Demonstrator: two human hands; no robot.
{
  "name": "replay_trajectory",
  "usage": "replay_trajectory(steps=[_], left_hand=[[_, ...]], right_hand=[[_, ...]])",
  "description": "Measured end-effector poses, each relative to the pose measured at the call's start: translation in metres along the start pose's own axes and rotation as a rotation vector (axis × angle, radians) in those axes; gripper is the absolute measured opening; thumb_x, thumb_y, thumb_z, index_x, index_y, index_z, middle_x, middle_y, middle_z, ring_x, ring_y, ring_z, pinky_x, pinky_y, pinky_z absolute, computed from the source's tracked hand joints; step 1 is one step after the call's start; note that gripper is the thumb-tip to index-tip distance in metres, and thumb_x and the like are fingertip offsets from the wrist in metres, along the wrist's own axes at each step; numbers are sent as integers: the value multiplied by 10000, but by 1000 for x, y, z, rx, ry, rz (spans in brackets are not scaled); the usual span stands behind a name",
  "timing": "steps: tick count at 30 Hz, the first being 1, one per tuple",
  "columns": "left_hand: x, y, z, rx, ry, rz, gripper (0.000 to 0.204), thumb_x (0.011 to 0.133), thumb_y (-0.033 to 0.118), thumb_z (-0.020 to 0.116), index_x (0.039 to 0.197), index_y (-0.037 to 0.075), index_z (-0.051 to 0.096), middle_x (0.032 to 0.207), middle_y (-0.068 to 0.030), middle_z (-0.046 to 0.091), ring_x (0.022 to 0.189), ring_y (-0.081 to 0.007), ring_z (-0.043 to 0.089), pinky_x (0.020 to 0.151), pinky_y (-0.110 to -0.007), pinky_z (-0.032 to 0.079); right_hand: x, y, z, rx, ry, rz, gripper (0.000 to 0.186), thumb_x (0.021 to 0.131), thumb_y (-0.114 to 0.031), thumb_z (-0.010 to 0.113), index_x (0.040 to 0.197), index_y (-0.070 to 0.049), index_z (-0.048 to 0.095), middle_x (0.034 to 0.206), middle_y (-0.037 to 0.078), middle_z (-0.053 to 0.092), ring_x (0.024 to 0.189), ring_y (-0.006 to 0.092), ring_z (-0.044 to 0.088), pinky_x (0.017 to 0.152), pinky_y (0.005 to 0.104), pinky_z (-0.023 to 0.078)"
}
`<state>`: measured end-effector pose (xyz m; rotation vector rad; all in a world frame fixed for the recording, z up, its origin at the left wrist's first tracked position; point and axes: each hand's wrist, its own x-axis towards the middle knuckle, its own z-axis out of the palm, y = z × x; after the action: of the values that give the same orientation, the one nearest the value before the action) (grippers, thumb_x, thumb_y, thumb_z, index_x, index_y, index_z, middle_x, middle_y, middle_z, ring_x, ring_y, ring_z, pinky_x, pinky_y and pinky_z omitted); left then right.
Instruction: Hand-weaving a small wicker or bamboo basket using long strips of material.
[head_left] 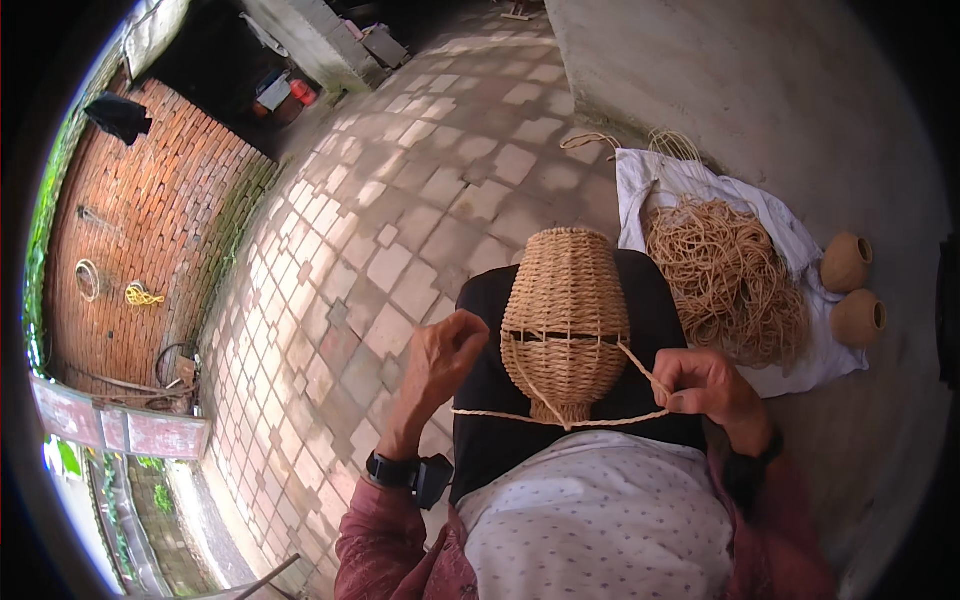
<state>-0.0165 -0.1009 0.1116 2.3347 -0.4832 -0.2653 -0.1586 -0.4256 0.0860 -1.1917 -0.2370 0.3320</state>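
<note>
A woven basket (pixel 563 285), tan and vase-shaped, lies on a black cloth (pixel 650 300) over my lap, its narrow end toward me. A dark gap runs across its weave below the middle. My right hand (pixel 705 385) is at its right side, thumb and fingers pinching a tan cord (pixel 615 421). One stretch of that cord runs up to the gap's right end; another droops across the basket's near end and out to the left. Off the basket's left side, my left hand (pixel 447 350) is raised with curled fingers; whether they hold anything is hidden.
To the right, a heap of loose tan cord (pixel 725 280) rests on a white sack (pixel 640 190). Two round tan pots (pixel 858 318) stand by it. A grey wall (pixel 760 80) rises behind. Paving (pixel 390 265) spreads ahead and left, toward a brick wall (pixel 140 240).
</note>
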Motion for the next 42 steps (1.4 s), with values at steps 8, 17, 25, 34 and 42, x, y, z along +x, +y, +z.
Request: replay_trajectory(steps=[8,17,25,34,42], left_hand=[[-14,1,34,-126,-13,477,141,848,28,669,988,44,657,764,-59,598,655,-171,584,623,-288,483],[61,5,9,-418,-318,132,227,934,218,642,1038,22,687,750,-4,641,637,-62,537,566,-219,432],[95,-14,25,-518,-419,115,183,918,221,673,975,49,696,732,23,640,653,-49,564,563,-213,442],[71,-28,11,-675,-371,47,149,930,216,648,958,72,675,771,16,645,677,-56,585,577,-209,461],[-1,-72,29,-297,106,270,146,858,116,669,980,36,659,828,-98,647,749,-234,648,654,-340,512]], right_hand=[[8,-5,5,-206,-52,-10,93,811,-61,663,792,-13,586,812,34,582,752,107,549,679,258,436],[70,-16,2,-588,438,-88,204,948,-149,586,822,9,615,682,21,603,625,103,569,585,244,461],[140,-18,42,-1325,-118,-333,260,784,31,602,1010,-77,670,859,85,577,753,275,635,648,373,512],[157,-33,44,-1397,-366,-298,71,812,-30,618,869,-72,628,827,86,533,733,272,603,611,388,485],[169,-28,55,-1402,-412,-250,67,795,-31,647,845,-58,612,808,90,538,735,273,598,617,383,476]])
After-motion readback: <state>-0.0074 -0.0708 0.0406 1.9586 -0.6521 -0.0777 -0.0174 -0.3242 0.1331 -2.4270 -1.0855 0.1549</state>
